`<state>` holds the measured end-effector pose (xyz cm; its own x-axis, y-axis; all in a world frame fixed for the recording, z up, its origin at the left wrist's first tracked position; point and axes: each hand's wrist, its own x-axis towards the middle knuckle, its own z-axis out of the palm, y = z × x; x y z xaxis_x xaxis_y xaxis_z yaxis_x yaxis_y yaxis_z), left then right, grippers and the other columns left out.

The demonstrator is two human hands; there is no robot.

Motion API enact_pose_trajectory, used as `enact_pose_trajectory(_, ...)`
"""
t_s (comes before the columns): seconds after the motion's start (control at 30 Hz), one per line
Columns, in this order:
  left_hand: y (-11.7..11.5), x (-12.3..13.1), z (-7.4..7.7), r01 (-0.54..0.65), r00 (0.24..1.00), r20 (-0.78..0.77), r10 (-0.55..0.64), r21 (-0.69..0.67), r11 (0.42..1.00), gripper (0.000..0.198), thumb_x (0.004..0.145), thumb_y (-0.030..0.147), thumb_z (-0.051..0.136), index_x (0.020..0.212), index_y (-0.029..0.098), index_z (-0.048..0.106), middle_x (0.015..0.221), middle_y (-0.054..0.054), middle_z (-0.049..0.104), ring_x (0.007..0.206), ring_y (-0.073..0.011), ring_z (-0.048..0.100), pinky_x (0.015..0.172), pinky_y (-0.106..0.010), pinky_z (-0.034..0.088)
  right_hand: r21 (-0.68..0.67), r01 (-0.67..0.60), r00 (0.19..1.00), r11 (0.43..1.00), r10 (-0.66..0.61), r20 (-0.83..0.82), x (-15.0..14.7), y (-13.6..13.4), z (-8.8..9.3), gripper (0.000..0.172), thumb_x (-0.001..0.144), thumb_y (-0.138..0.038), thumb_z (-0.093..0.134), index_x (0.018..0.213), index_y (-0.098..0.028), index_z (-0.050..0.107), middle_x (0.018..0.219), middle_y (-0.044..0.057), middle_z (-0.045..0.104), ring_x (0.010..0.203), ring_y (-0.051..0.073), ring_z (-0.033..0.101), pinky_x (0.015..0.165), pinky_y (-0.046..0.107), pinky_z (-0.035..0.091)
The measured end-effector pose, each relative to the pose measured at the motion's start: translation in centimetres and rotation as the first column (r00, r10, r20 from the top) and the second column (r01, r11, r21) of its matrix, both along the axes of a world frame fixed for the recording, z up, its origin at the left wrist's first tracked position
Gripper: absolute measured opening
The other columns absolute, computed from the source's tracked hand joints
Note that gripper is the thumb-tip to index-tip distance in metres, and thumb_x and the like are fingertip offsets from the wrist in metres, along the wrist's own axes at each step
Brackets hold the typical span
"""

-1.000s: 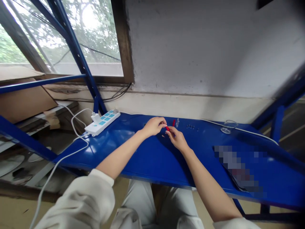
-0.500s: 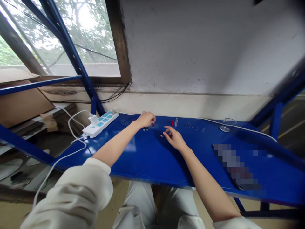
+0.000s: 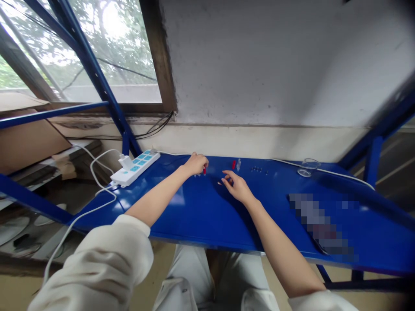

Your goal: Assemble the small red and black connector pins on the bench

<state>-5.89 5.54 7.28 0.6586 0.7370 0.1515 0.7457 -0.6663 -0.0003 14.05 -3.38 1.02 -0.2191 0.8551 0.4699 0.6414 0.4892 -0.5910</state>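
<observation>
At the back of the blue table (image 3: 194, 211), my left hand (image 3: 196, 164) has its fingertips closed on a small red cylinder (image 3: 204, 171) held upright at the tabletop. Small clear pieces (image 3: 197, 175) show just below this hand, partly hidden by it. My right hand (image 3: 237, 186) hovers over the middle of the table, thumb and fingers apart with nothing between them. Beyond it stand another red cylinder (image 3: 233, 164) and a clear cylindrical piece (image 3: 239, 164), side by side. Several tiny pieces (image 3: 256, 169) lie in a row to their right.
A white power strip (image 3: 135, 167) with a plug in it lies at the left end, its cable trailing off the table. A clear cup (image 3: 308, 168) stands at the back right beside a white cable. A blurred-out flat object (image 3: 319, 224) lies at the right. Blue posts flank the table.
My left hand has shifted very slightly left with the red cylinder. The right hand keeps about the same pose. The whole view has moved a little.
</observation>
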Motion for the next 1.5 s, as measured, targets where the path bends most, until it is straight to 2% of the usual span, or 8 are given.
enact_pose_trajectory(0.23,-0.3,-0.3,0.2,-0.01,0.999,-0.049,0.01,0.001,1.0,0.018,0.067,0.008,0.05,0.074,0.017,0.064,0.083,-0.008,0.065,0.085,-0.0196,0.054,0.081,-0.035,0.03,0.003,0.018,1.0,1.0,-0.018,-0.003,0.3,0.3,-0.3,0.034,0.082,-0.034,0.042,0.111,-0.019,0.05,0.079,0.004,0.061,0.058,0.012,0.053,0.06,0.026,0.043)
enact_pose_trajectory(0.5,-0.2,-0.3,-0.1,-0.021,0.997,0.073,0.025,-0.056,0.998,0.013,0.066,0.01,0.054,0.071,0.018,0.063,0.081,-0.007,0.065,0.083,-0.0206,0.056,0.085,-0.038,0.029,0.024,0.101,0.995,0.995,-0.101,0.021,1.0,0.8,-0.9,0.031,0.081,-0.034,0.041,0.105,-0.02,0.054,0.076,0.004,0.062,0.06,0.013,0.054,0.059,0.025,0.042)
enact_pose_trajectory(0.67,-0.8,-0.1,0.5,-0.036,0.998,0.056,0.037,-0.023,0.999,0.018,0.069,0.012,0.055,0.082,0.019,0.064,0.092,-0.008,0.064,0.092,-0.0213,0.054,0.086,-0.037,0.031,0.023,0.24,0.968,0.97,-0.241,0.068,1.7,0.9,-0.9,0.027,0.082,-0.034,0.04,0.098,-0.021,0.057,0.071,0.003,0.062,0.058,0.014,0.055,0.054,0.024,0.038)
enact_pose_trajectory(0.83,-2.8,2.4,0.8,0.071,0.951,0.297,-0.081,0.044,0.996,0.026,0.078,0.018,0.047,0.1,0.02,0.06,0.102,-0.008,0.061,0.099,-0.021,0.052,0.09,-0.038,0.031,0.078,0.436,0.891,0.897,-0.442,0.1,2.8,1.3,-1.3,0.022,0.08,-0.03,0.041,0.085,-0.018,0.059,0.072,0.006,0.062,0.067,0.018,0.056,0.058,0.027,0.037)
enact_pose_trajectory(0.97,-4.4,6.1,-1.3,0.091,0.9,0.428,-0.084,0.004,0.996,0.035,0.08,0.017,0.043,0.113,0.021,0.052,0.113,-0.009,0.055,0.106,-0.0213,0.048,0.093,-0.037,0.032,0.129,0.494,0.848,0.86,-0.509,0.148,3.4,1.7,-2.0,0.023,0.079,-0.027,0.041,0.088,-0.016,0.06,0.086,0.011,0.062,0.082,0.022,0.053,0.069,0.033,0.038)
enact_pose_trajectory(1.13,-4.5,9.8,-5.1,-0.045,0.906,0.416,0.074,-0.081,0.996,0.056,0.08,0.013,0.038,0.134,0.024,0.026,0.133,-0.011,0.037,0.116,-0.0249,0.039,0.093,-0.042,0.031,0.135,0.465,0.855,0.875,-0.484,0.189,3.6,1.9,-2.9,0.029,0.079,-0.025,0.043,0.102,-0.017,0.058,0.106,0.012,0.058,0.096,0.025,0.049,0.077,0.038,0.037)
enact_pose_trajectory(1.23,-3.9,11.0,-6.4,-0.129,0.907,0.39,0.16,-0.106,0.986,0.06,0.079,0.011,0.037,0.136,0.023,0.02,0.134,-0.013,0.035,0.117,-0.026,0.038,0.093,-0.044,0.031,0.12,0.445,0.866,0.888,-0.46,0.197,3.6,2.1,-3.2,0.032,0.079,-0.026,0.044,0.107,-0.018,0.056,0.111,0.012,0.056,0.103,0.025,0.046,0.082,0.041,0.036)
enact_pose_trajectory(1.5,-2.1,12.1,-7.2,-0.184,0.88,0.431,0.2,-0.077,0.98,0.04,0.081,0.012,0.039,0.12,0.02,0.044,0.116,-0.013,0.05,0.107,-0.0251,0.046,0.089,-0.042,0.033,0.031,0.443,0.867,0.896,-0.436,0.241,3.4,2.5,-3.2,0.036,0.08,-0.027,0.042,0.113,-0.018,0.054,0.119,0.013,0.052,0.112,0.027,0.042,0.088,0.047,0.033)
